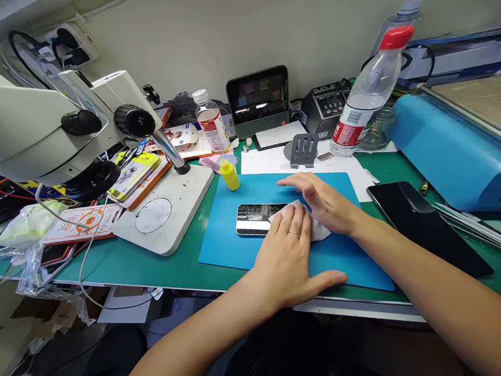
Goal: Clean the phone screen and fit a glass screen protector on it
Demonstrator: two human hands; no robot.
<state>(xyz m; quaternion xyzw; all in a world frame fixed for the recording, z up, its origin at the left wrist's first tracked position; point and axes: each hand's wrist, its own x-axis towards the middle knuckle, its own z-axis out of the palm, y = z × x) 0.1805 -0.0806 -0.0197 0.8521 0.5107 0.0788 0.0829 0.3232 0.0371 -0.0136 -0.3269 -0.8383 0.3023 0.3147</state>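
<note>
A smartphone [253,219] with a dark, reflective face and light rim lies flat on a blue mat [230,251]. Its right part is covered by a white wipe [320,232] and my fingers. My left hand [287,255] lies flat on the wipe, fingers together and stretched out over it, thumb pointing away to the right; a ring is on one finger. Just behind it, my right hand [324,202] is held on edge with fingers extended and thumb raised, holding nothing. Whether its lower edge touches the wipe is hidden. A small yellow bottle [230,175] stands behind the phone.
A white microscope [29,122] on a white base [193,193] occupies the left. Behind are a drink bottle [213,124], a dark screen device [259,99] and a phone stand [303,149]. Rightward are a large bottle [367,96], a black panel [424,225] and a blue machine [458,152].
</note>
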